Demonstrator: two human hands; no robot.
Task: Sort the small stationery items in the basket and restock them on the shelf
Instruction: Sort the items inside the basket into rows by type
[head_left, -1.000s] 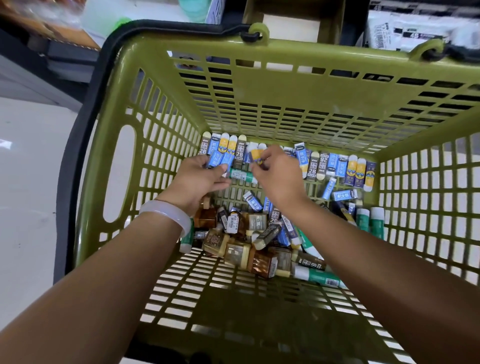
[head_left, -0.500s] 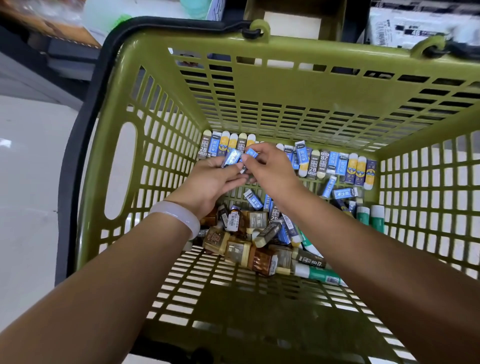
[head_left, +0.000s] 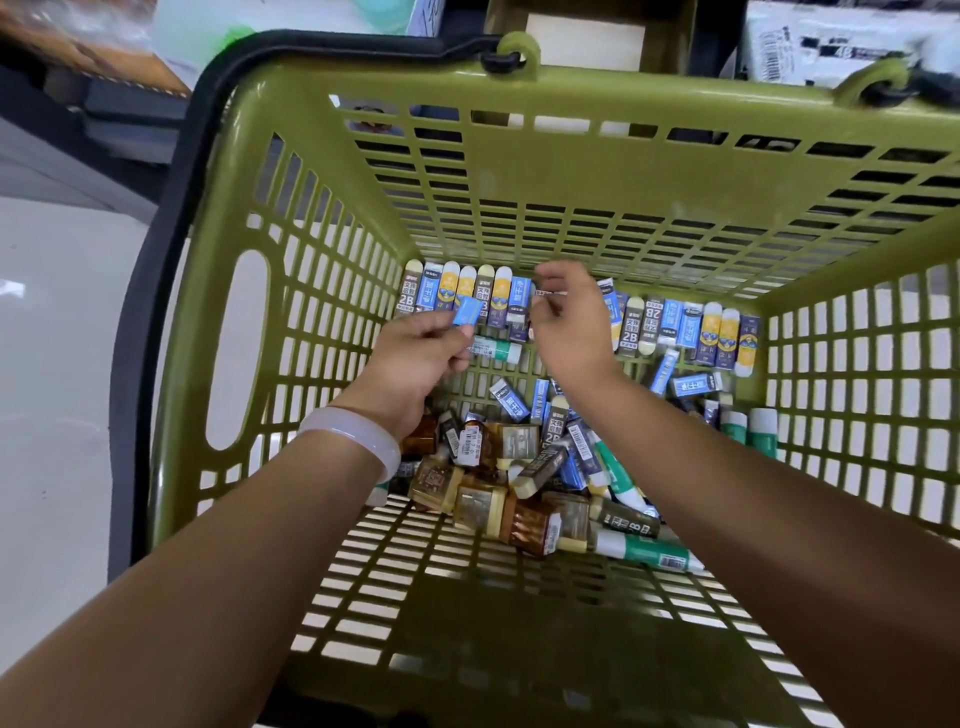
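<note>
Partly hidden erasers (head_left: 566, 312) behind right hand (head_left: 571, 332)

Both forearms outstretched, left hand (head_left: 415, 358) fingers curled in a pinch, right hand (head_left: 569, 322) fingers bent downward.

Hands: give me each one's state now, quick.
Left hand: pinching a blue eraser.
Right hand: fingers curled; whether it holds anything cannot be told.

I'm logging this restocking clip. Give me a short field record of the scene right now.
container: green basket
left hand: pinches a small blue eraser
right hand: fingers curled at the row of erasers along the far wall; grip unclear
loose pile: amber boxes, green glue sticks
wrist: white bangle
</note>
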